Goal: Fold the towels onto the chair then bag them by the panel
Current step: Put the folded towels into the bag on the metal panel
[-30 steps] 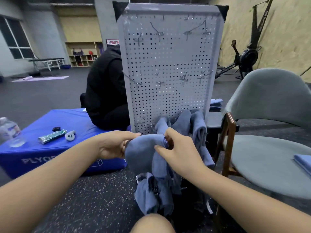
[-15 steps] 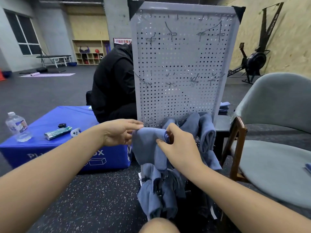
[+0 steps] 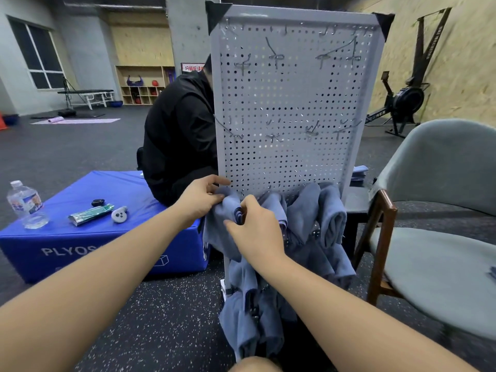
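- Since the leftmost towel (image 3: 216,232) hangs from the low edge of the panel (image 3: 292,103), straight ahead of both hands, its length runs down toward the floor
- The left hand (image 3: 200,200) pinches its top left corner; the right hand (image 3: 255,232) pinches the top fold just beside it, so the hands are close together
- Both arms reach forward; the chair (image 3: 442,264) stands to the right, so the lift likely swings that way
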The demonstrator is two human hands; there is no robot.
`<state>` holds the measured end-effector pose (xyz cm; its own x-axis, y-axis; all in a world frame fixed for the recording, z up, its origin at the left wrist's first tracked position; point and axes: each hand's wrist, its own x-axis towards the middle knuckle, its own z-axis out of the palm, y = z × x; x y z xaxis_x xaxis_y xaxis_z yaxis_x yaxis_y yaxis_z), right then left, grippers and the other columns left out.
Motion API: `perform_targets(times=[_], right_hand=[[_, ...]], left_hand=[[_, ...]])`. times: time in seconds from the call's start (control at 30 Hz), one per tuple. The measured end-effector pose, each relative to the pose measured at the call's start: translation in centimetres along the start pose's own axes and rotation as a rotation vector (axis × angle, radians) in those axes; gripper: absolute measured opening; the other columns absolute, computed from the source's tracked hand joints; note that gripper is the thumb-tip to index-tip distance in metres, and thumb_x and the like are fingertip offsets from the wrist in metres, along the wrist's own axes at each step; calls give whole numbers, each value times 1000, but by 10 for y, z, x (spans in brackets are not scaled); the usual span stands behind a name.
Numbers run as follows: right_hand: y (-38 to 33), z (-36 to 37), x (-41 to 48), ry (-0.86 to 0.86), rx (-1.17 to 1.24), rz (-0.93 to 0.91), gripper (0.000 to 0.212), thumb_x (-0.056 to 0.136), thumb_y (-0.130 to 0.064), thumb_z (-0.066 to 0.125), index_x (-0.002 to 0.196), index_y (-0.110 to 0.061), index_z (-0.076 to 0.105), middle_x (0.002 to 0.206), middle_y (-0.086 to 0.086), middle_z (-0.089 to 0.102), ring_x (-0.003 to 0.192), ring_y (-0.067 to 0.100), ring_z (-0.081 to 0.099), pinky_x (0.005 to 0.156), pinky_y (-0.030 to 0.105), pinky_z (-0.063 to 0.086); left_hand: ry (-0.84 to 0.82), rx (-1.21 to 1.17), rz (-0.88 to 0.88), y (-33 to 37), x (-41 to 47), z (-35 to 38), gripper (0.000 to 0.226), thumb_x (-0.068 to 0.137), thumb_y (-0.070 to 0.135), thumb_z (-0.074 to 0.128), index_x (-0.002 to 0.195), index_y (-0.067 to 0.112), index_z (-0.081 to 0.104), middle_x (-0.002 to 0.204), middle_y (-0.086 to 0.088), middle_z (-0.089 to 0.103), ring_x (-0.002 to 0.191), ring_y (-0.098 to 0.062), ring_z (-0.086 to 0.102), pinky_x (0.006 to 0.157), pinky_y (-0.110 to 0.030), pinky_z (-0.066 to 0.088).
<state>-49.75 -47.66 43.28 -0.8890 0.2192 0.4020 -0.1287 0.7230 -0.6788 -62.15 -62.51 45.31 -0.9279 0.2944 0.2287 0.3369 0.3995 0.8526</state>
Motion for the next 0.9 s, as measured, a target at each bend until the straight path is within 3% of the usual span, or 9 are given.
perform_targets(times=[0.07,0.23,0.33,0.43,0.57,0.67,0.77,0.9], right_hand=[[1,6,4,-9,-5,0,35,92,-34,73,92,-20,40,82,2,63,80,33,61,72,49,55],[-2,13,14,17,-55,-26,30,93,-31,69,94,-19,42,89,5,67,88,35,63,74,50,54],[0,19,18,25,-110,-37,30,93,-32,69,97,-19,42,95,5,69,91,35,64,71,46,50],[11,29,15,-89,-171,-19,29,94,-30,66,97,-18,40,99,9,68,91,37,62,68,42,46],[25,35,9,-223,-197,-3,24,93,-24,62,94,-17,40,93,9,60,83,35,52,67,41,44],[31,29,7,-272,-181,0,17,92,-21,61,96,-16,45,89,4,59,85,33,57,69,42,50],[37,14,6,-324,-191,-9,27,93,-24,63,118,-15,57,108,9,69,100,34,63,82,45,57],[57,-20,-2,-306,-196,-41,21,90,-30,61,108,-20,59,98,3,71,93,31,65,82,46,60]], left_hand=[[25,-14,-16,-10,1,2,37,100,2,66,126,26,74,110,-1,79,100,-5,73,77,-11,55],[92,-84,-5,-20,7,3,32,99,3,68,117,29,77,103,2,82,100,-15,77,87,-29,60],[120,-2,-2,-19,11,7,30,93,8,70,107,34,76,96,6,81,92,-18,77,83,-35,63],[184,215,-15,-23,9,17,14,87,25,78,91,32,67,84,9,76,78,-13,72,69,-33,58],[234,349,-82,-33,4,25,10,86,29,72,84,27,62,81,8,73,76,-13,68,63,-31,50],[260,283,-105,-31,2,24,18,87,36,81,84,25,67,76,5,71,70,-14,65,59,-29,46],[260,213,-39,-16,1,25,12,89,35,80,87,28,71,74,6,71,69,-13,63,63,-29,48],[240,127,35,17,-4,38,5,91,24,72,91,29,72,80,6,74,74,-11,71,69,-29,51]])
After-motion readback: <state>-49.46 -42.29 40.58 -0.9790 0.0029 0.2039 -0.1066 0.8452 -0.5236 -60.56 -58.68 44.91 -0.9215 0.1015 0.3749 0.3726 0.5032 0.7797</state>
